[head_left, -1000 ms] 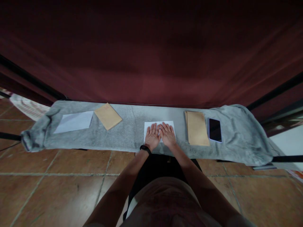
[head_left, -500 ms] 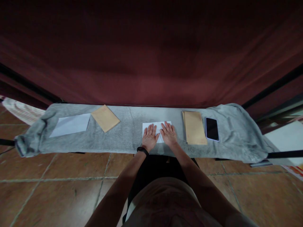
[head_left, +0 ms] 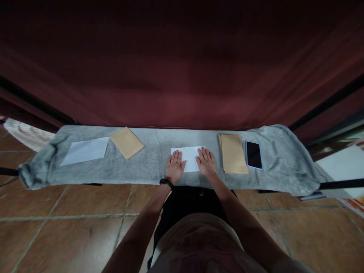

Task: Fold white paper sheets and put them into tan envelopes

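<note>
A small white sheet of paper (head_left: 190, 154), perhaps folded, lies flat on the grey cloth in front of me. My left hand (head_left: 175, 166) rests flat over its left edge, fingers stretched out, with a dark band on the wrist. Over the right edge lies my right hand (head_left: 206, 162), also flat with the fingers a little spread. Bare paper shows between the two hands, and neither grips anything. Just right of my right hand is a stack of brown envelopes (head_left: 234, 153).
A grey cloth (head_left: 153, 167) covers the long narrow table. Toward the left lie a single brown envelope (head_left: 127, 143) and a larger white sheet (head_left: 84, 151). A phone (head_left: 254, 155) sits right of the stack. Behind the table hangs a dark red curtain (head_left: 182, 91).
My hands have slid apart across the paper, the left one leftward and the right one rightward, baring its middle. The paper stays in place.
</note>
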Action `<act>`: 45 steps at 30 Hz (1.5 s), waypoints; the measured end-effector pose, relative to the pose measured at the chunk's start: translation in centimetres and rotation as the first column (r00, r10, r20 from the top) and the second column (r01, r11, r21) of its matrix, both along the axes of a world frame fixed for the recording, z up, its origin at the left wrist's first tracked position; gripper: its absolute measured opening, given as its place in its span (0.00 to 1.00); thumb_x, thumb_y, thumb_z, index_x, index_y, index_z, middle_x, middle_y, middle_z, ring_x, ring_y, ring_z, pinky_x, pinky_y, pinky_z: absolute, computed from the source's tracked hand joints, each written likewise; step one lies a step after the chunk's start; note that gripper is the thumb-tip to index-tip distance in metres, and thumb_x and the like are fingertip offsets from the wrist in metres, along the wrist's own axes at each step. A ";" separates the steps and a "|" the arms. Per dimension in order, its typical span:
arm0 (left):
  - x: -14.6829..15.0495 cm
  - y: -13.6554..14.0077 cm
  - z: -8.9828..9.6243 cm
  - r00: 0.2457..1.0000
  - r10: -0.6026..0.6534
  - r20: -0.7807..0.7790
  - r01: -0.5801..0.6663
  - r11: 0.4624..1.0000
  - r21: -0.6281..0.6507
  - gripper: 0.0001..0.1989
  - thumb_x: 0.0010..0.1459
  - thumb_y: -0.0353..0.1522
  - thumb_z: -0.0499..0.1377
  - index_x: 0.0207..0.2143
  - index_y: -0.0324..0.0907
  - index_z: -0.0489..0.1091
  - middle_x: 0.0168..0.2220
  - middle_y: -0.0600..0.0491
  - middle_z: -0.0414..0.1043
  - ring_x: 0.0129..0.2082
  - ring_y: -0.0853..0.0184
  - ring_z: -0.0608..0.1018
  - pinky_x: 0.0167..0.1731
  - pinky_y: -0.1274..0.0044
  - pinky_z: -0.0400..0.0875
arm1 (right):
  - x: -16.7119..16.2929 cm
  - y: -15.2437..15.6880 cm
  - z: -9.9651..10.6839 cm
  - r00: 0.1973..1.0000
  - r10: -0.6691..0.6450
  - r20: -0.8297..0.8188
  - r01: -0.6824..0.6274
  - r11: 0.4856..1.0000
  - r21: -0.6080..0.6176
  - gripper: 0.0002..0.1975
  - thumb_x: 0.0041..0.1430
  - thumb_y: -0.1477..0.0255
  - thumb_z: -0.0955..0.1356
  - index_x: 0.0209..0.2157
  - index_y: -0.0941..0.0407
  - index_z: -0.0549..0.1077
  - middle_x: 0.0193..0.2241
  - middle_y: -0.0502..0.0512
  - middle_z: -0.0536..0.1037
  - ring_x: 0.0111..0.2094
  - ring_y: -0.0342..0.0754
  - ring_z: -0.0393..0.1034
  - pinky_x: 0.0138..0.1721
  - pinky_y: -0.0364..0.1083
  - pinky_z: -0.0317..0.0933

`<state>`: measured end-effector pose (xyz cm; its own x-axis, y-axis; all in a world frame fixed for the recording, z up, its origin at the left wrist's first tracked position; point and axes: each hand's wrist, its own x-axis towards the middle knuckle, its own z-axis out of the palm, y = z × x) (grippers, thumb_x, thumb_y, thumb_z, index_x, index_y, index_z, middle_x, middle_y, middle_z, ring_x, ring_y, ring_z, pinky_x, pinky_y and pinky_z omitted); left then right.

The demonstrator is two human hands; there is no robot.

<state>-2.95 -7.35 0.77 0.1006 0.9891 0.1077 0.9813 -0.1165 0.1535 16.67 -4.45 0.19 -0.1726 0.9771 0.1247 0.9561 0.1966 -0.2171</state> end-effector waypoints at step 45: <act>1.6 -1.5 0.4 0.997 -0.031 0.070 0.032 0.999 -0.003 0.31 0.71 0.40 0.42 0.70 0.33 0.50 0.71 0.42 0.48 0.72 0.57 0.50 0.70 0.62 0.45 | 1.0 -3.9 -0.4 0.988 0.000 -0.156 0.023 0.989 0.145 0.27 0.71 0.66 0.58 0.66 0.67 0.61 0.66 0.70 0.62 0.67 0.60 0.55 0.67 0.61 0.47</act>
<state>-1.31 -8.86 1.15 0.1242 0.9860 0.1113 0.9640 -0.1464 0.2221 17.63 -8.34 -0.25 -0.1287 0.9482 0.2904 0.9155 0.2261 -0.3327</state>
